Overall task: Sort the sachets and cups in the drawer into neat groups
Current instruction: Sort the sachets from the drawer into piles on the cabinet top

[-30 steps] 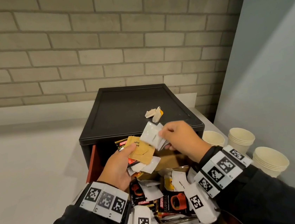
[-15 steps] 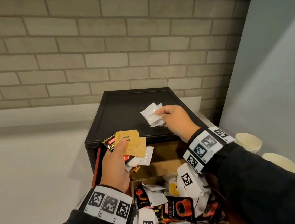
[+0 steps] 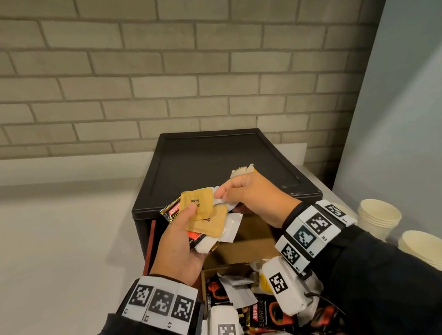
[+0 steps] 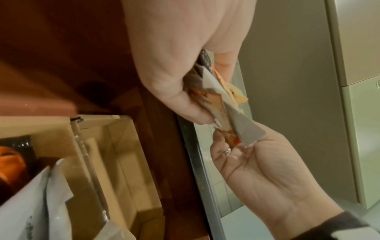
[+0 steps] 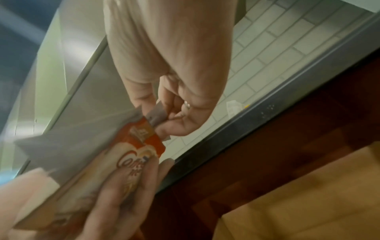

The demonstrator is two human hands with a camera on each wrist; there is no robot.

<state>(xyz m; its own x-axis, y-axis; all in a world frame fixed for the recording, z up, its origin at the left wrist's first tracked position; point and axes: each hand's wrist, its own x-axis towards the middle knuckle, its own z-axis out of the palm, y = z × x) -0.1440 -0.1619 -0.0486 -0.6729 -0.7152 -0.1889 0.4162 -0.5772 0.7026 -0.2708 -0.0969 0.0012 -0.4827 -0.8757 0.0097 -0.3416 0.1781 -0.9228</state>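
Two hands up over the open drawer (image 3: 240, 250), both busy. Left hand (image 3: 177, 244) grips a fanned stack of sachets (image 3: 206, 218), thumb clamped on top, fingers curled underneath: two tan sachets on top, a black-and-red coffee sachet and white ones below. Right wrist view shows the stack's underside, an orange-and-cream creamer sachet (image 5: 123, 162) lying across the left fingers. Right hand (image 3: 253, 196) has thumb and fingers pinched on a white sachet (image 3: 222, 199) at the stack's upper right edge, touching the tan ones. Probably that sachet is still part of the stack, but the overlap makes it hard to tell.

Drawer holds a loose pile of sachets (image 3: 259, 317), black-and-red coffee ones mixed with white ones, partly hidden by the wrist bands and cameras. The drawer belongs to a black cabinet (image 3: 214, 165) against a brick wall (image 3: 147, 65). A small heap of crumpled sachets (image 3: 243, 170) sits on the cabinet top, just behind the right hand. Two stacks of paper cups (image 3: 380, 218) stand on the white counter (image 3: 44, 242) to the right of the cabinet, by a grey panel.
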